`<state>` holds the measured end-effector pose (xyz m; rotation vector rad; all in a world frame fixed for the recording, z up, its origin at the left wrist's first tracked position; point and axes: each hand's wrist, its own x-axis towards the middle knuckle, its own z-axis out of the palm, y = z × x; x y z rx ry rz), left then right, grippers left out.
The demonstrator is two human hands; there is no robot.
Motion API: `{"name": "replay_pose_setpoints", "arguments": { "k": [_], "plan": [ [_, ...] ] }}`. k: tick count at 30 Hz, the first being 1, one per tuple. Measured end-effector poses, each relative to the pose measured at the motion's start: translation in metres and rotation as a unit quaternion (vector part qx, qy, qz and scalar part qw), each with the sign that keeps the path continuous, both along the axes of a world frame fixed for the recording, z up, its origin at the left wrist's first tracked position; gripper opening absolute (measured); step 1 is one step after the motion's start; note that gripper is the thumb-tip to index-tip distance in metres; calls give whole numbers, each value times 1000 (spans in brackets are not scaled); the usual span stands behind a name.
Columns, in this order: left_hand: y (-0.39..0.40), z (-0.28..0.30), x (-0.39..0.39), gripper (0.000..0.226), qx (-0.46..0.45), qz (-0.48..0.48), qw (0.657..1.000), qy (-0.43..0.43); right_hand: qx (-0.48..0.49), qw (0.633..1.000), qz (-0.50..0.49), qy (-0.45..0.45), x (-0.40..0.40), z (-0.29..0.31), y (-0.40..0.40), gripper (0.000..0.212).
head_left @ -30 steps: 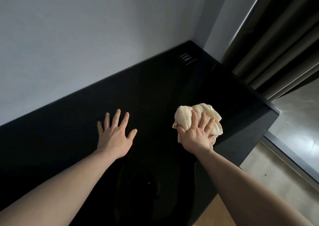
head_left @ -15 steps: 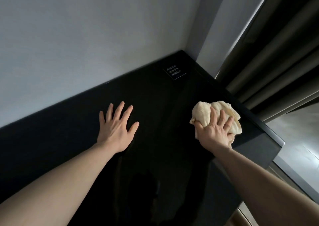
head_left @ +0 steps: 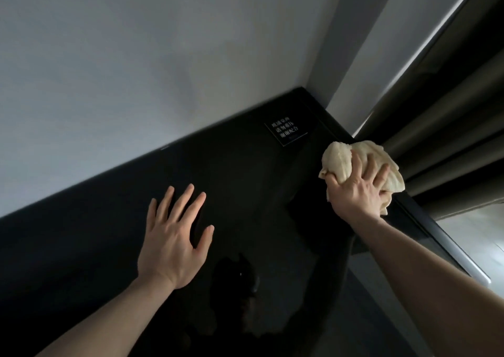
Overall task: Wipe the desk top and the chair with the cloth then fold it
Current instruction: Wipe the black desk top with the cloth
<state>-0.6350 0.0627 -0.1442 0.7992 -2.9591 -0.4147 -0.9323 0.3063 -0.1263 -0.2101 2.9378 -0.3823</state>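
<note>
Right hand point(head_left: 356, 190) shifted with cream cloth point(head_left: 341, 160) toward bench point(head_left: 245, 187) far right edge, fingers curled gripping it, left hand point(head_left: 174, 236) spread flat, unmoved.

Surface point(head_left: 245, 193): glossy black, uniform, no pattern; dim dark reflections show in its near part. Cloth point(head_left: 341, 160): pale cream-yellow, plain, with a faint ribbed texture in its folds. Label point(head_left: 285, 132) at the far corner of the surface: black square with small white characters in rows, too small to read. Wall point(head_left: 136, 70): flat light grey, unpatterned. Curtain point(head_left: 450, 116): dark olive-brown, plain, in vertical folds with darker shadow bands between them.
</note>
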Motion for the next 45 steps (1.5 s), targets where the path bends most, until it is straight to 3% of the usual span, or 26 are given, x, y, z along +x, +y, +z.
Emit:
{"name": "replay_pose_setpoints", "arguments": {
  "k": [9,14,17,21,26,31,41,45],
  "plan": [
    [2,2,-2,68,1,0,1000,-13,-43,992,117,-12,-6,4,-121,90],
    [-1,4,0,66,0,5,1000,-16,-57,950,307,-3,22,2,-147,90],
    [1,4,-1,66,-1,7,1000,-16,-70,936,345,0,9,4,-138,92],
    [-1,4,-2,66,3,11,1000,-7,-62,949,309,-7,-31,5,-115,92],
    [-1,2,-2,66,4,10,1000,-1,-51,986,158,-13,-73,5,-80,83],
    [-1,2,-5,67,10,13,1000,3,-18,997,72,-15,-53,10,-106,81],
    [-2,11,-4,73,18,12,1000,-9,-21,974,225,-26,65,5,-140,86],
    [-2,18,-1,78,75,-10,997,26,-8,976,218,-25,108,5,-135,84]
  ]
}}
